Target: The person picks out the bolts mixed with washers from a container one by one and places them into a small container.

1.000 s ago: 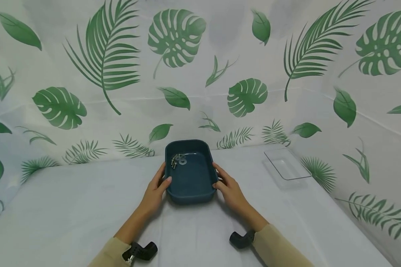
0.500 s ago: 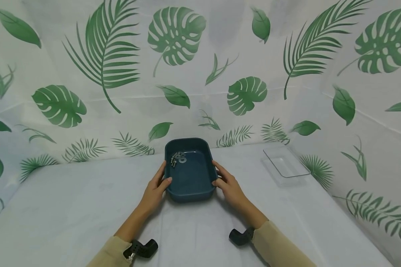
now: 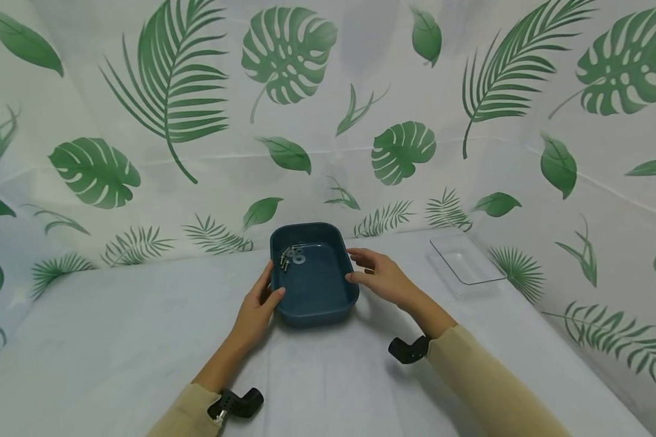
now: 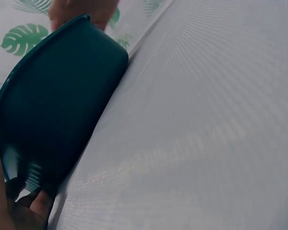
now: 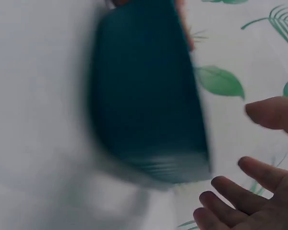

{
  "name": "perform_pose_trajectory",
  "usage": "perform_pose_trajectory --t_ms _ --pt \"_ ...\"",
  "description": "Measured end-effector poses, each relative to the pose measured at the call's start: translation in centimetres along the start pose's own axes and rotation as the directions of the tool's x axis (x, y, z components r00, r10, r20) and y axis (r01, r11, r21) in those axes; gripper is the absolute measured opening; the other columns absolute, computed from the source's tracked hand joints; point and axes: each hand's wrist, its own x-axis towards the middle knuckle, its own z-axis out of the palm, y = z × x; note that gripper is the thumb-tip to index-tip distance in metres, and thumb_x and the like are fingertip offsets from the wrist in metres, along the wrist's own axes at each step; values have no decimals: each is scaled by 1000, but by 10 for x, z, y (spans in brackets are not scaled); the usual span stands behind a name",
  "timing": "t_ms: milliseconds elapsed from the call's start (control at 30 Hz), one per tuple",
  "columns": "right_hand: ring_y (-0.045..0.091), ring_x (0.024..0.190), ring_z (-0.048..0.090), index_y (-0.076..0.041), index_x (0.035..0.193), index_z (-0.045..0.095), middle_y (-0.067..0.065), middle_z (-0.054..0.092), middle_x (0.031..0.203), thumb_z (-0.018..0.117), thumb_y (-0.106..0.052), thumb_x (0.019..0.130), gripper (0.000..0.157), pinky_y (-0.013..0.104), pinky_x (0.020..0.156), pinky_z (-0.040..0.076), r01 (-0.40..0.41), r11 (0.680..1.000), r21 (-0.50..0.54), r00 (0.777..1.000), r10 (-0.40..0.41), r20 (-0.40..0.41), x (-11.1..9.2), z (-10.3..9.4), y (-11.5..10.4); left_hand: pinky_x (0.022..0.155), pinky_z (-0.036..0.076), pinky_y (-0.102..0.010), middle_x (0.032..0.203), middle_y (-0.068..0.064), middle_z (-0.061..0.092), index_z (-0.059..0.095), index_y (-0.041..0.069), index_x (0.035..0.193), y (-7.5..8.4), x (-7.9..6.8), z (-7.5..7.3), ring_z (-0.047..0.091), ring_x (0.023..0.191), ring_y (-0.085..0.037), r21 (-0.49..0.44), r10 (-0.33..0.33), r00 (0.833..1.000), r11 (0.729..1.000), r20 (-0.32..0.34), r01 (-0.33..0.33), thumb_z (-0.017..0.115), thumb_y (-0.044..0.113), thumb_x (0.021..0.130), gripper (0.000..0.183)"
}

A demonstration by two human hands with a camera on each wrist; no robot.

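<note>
A dark teal rectangular bin (image 3: pixel 317 288) sits on the white cloth in the middle of the head view. Several small screws (image 3: pixel 285 261) and flat washers (image 3: pixel 299 260) lie in its far left corner. My left hand (image 3: pixel 256 315) grips the bin's left side, thumb over the rim and fingers along the outer wall. At the right side, my right hand (image 3: pixel 387 280) is raised with its fingers spread and holds nothing. The right wrist view shows its fingertips (image 5: pixel 220 181) apart from the bin's blurred wall (image 5: pixel 149 96).
A clear plastic box (image 3: pixel 464 267) stands on the white-covered table (image 3: pixel 142 340) at the back right. Behind the table hangs a leaf-print curtain (image 3: pixel 328 133). Black wrist cameras (image 3: pixel 409 350) are strapped on near both sleeves.
My right hand has let go of the bin's right side and moved up and slightly right. My left hand keeps its hold, and the bin stays about where it was.
</note>
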Motion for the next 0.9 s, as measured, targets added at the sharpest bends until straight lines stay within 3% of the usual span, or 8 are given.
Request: perform_pose_trajectory --t_ms 167,333,500,667,900 --pt "34 142 50 -11 151 46 16 53 152 70 -28 93 65 53 115 43 57 997 -48 998 -57 -1 16 -9 -23 116 40 -50 167 -12 28 21 20 163 1 3 -3 46 145 -33 38 10 1000 999 -22 -9 55 23 105 68" --pt "30 138 53 -15 149 48 11 56 148 72 -29 92 63 50 112 46 47 999 26 995 -49 89 31 -6 -46 118 38 -49 167 -13 28 20 18 163 1 1 -6 44 146 -33 42 11 1000 999 -24 -10 55 22 105 68" --pt "28 135 55 -13 144 54 10 59 144 71 -31 93 57 48 111 47 36 998 -46 988 -29 150 52 1 -63 118 38 -50 167 -14 28 21 19 163 1 -1 -7 44 146 -33 29 4 999 1000 -36 -3 55 22 105 68" --pt "29 135 54 -11 141 58 10 58 145 71 -32 92 55 49 113 45 -24 995 -95 976 44 213 70 10 -66 117 39 -52 167 -13 28 21 19 163 1 1 -5 44 146 -34 14 -1 1000 1000 -26 1 54 20 105 67" --pt "33 135 54 -6 142 58 14 57 146 67 -29 95 53 52 114 43 -77 995 -57 961 89 262 86 23 -57 115 41 -53 165 -14 32 23 20 163 -1 1 1 49 142 -35 9 -1 1000 1000 -27 1 55 21 105 66"
